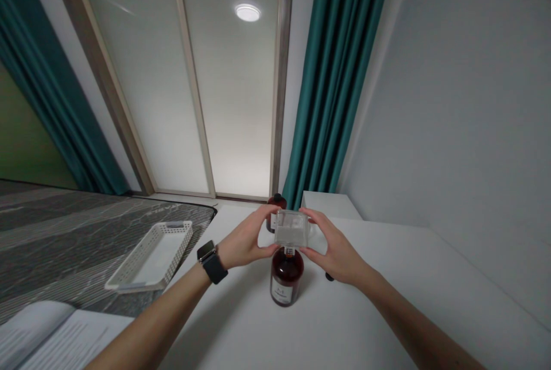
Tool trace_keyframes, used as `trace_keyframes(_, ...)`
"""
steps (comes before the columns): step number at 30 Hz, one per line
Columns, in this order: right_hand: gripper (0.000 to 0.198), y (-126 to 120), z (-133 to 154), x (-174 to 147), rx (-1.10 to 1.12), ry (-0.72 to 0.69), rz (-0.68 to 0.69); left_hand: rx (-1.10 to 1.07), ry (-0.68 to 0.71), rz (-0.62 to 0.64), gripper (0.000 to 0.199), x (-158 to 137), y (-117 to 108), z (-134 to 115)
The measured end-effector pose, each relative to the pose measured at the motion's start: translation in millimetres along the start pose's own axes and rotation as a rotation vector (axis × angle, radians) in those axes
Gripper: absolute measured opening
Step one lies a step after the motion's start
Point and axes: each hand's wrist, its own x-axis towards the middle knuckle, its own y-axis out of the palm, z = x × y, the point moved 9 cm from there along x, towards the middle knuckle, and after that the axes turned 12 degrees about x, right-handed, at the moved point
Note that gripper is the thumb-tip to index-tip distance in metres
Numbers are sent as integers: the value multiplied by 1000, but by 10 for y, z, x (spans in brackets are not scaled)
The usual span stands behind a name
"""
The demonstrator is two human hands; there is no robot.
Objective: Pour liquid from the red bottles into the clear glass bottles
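Between my two hands is a small clear square container, see-through with rounded edges [291, 229], held up over the table. Thumb and fingers of my left hand [245, 239] grip its left side, and a black watch is on that wrist. On the opposite side, my right hand [338, 252] grips it in the same way. Directly below stands an upright dark amber bottle [287, 272] with a white label; the container overlaps its neck in view, and I cannot tell whether they touch. A second amber bottle [276, 202] with a black top stands behind, partly hidden by my left hand and the container.
A small black object [329, 277], partly hidden, lies under my right hand on the white table [241, 330]. Leftward, a white perforated basket [157, 258] and an open book [64, 333] rest on a grey patterned surface. A white block-like piece [331, 205] stands at the back.
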Motion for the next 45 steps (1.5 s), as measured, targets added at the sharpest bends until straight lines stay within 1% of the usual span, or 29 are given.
trace_keyframes(26, 70, 7, 61, -1, -12, -33, -16, 32, 27, -23, 71, -13, -16, -33)
trace_keyframes(45, 69, 23, 63, -38, -55, -57, -23, 117, 90, -48, 72, -50, -28, -67)
